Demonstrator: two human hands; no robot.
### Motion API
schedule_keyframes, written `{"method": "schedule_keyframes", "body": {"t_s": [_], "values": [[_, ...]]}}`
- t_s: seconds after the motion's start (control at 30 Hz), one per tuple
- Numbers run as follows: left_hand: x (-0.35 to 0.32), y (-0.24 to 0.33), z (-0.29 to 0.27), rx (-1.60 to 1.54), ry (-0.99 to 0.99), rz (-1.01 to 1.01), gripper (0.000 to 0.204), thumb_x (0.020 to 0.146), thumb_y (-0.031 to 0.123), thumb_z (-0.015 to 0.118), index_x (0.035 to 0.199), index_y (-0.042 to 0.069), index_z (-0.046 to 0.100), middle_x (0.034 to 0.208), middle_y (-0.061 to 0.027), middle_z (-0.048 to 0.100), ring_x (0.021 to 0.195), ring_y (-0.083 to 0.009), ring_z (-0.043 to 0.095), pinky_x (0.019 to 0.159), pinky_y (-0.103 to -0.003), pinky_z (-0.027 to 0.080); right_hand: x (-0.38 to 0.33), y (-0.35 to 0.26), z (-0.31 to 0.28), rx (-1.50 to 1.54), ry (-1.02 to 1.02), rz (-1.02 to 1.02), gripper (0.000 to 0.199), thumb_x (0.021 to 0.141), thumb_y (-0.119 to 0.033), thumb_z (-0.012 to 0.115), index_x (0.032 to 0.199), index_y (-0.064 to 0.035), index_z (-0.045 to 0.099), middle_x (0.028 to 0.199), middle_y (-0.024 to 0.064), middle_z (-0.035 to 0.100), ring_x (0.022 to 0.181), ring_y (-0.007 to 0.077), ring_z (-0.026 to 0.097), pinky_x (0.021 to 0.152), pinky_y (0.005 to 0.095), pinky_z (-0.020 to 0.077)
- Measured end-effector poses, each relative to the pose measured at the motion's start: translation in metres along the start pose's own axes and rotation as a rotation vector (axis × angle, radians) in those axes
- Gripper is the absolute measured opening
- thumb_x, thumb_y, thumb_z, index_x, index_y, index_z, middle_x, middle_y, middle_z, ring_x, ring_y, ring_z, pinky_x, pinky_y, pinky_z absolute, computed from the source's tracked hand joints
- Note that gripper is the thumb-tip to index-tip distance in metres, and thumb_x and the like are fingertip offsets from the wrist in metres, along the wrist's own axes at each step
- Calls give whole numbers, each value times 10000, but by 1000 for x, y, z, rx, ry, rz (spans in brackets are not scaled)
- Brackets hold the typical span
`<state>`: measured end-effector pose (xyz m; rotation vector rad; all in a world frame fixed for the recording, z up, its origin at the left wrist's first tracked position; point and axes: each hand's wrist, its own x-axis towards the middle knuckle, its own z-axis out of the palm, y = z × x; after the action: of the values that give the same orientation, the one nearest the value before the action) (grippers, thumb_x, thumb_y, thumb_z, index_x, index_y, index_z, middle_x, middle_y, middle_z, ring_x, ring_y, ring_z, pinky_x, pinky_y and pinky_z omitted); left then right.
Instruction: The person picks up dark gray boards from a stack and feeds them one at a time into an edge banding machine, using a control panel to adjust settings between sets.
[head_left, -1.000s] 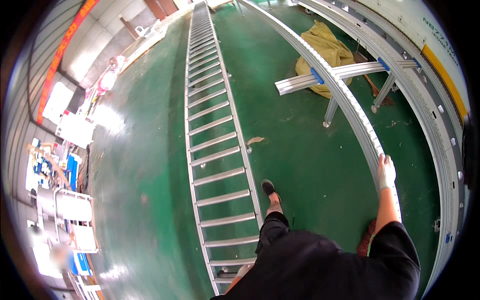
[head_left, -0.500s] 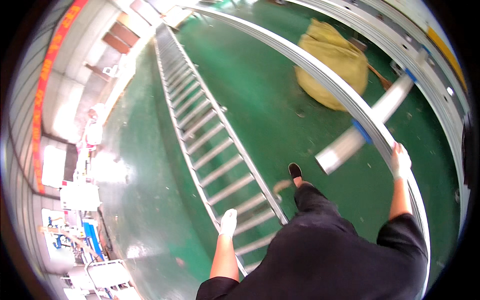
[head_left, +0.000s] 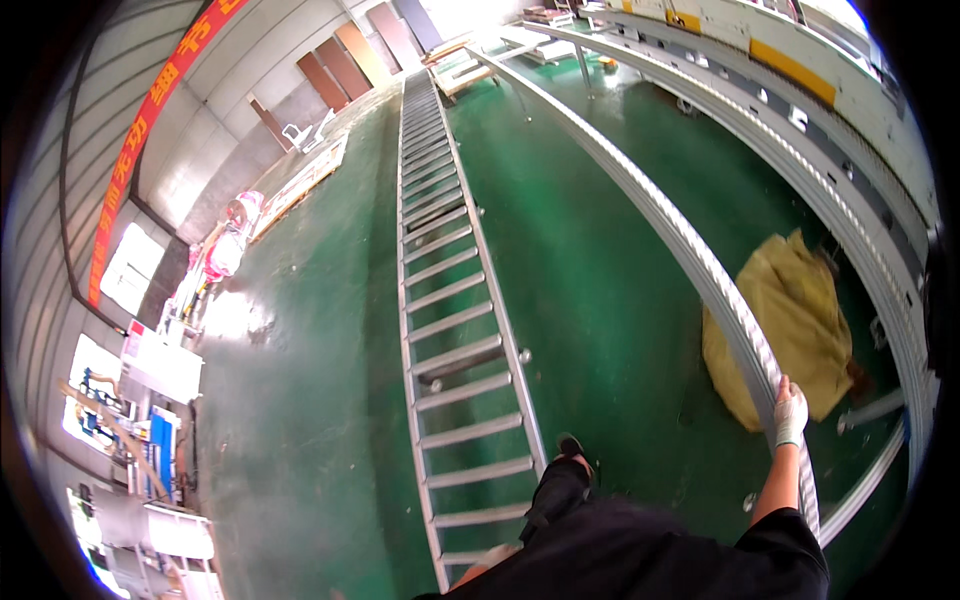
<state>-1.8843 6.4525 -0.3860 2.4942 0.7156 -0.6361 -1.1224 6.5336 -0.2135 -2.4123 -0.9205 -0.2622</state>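
My right hand (head_left: pixel 790 414), in a pale glove with bare fingertips, is closed over the outer edge of a long silver metal rail (head_left: pixel 655 205). The rail runs from the far end of the hall to my right side. My left hand (head_left: pixel 497 556) shows only as a pale gloved patch beside my dark clothing at the lower edge; its fingers are hidden. Nearest to it is a long ladder-like metal frame (head_left: pixel 458 322) with many rungs, low over the green floor. One of my feet, in a dark shoe (head_left: pixel 570 445), is beside this frame.
A yellow-green sack (head_left: pixel 790 325) lies beyond the rail at the right. Farther right runs a second long rail (head_left: pixel 800 160) beside a white and yellow machine (head_left: pixel 790 70). Along the left wall stand a white box (head_left: pixel 160 362) and bundled red-white goods (head_left: pixel 228 248).
I have moved forward along the rail; the sack now appears nearer, beside my right hand. My right hand is still on the rail. My left hand has dropped back toward my body.
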Motion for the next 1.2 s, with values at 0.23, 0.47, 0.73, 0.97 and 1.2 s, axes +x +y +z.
{"method": "schedule_keyframes", "body": {"t_s": [0.23, 0.47, 0.73, 0.97, 1.2], "values": [[103, -169, -146, -635, -67, -542, 460, 981, 300, 361, 938, -23, 684, 1006, -240, 668, 976, -425, 619, 907, -469, 467, 135, -204, 100, -221, -155, 209, 575, 984, -505, 375, 813, -39, 664, 867, 229, 658, 850, 431, 612, 780, 496, 477], [274, -463, -449, -580, 316, -512, 521, 942, 409, 404, 948, -35, 676, 1089, -271, 631, 1051, -439, 590, 933, -477, 453, 284, -341, 225, -102, -264, 208, 626, 990, -527, 313, 783, -54, 667, 844, 205, 661, 846, 394, 625, 774, 483, 473], [435, -654, -703, -1497, 1047, -764, 287, 956, 331, 556, 942, 68, 669, 879, -40, 666, 832, -132, 590, 769, -292, 484, 447, -515, 373, -89, -253, 44, 527, 965, -483, 414, 765, -43, 623, 782, 196, 624, 802, 397, 605, 750, 480, 460], [468, -714, -636, -675, 131, -517, 331, 967, 360, 521, 886, 54, 616, 853, -121, 665, 752, -252, 558, 699, -401, 460, 635, -733, 541, 25, -478, 65, 445, 914, -487, 500, 957, -59, 614, 934, 203, 653, 920, 393, 616, 797, 452, 473], [555, -858, -718, -739, 81, -658, 343, 962, 362, 519, 948, 36, 624, 916, -192, 666, 864, -350, 594, 755, -462, 480, 791, -921, 695, 68, -300, -132, 298, 817, -264, 681, 1020, -80, 564, 902, 157, 653, 861, 372, 639, 741, 438, 503]]}}
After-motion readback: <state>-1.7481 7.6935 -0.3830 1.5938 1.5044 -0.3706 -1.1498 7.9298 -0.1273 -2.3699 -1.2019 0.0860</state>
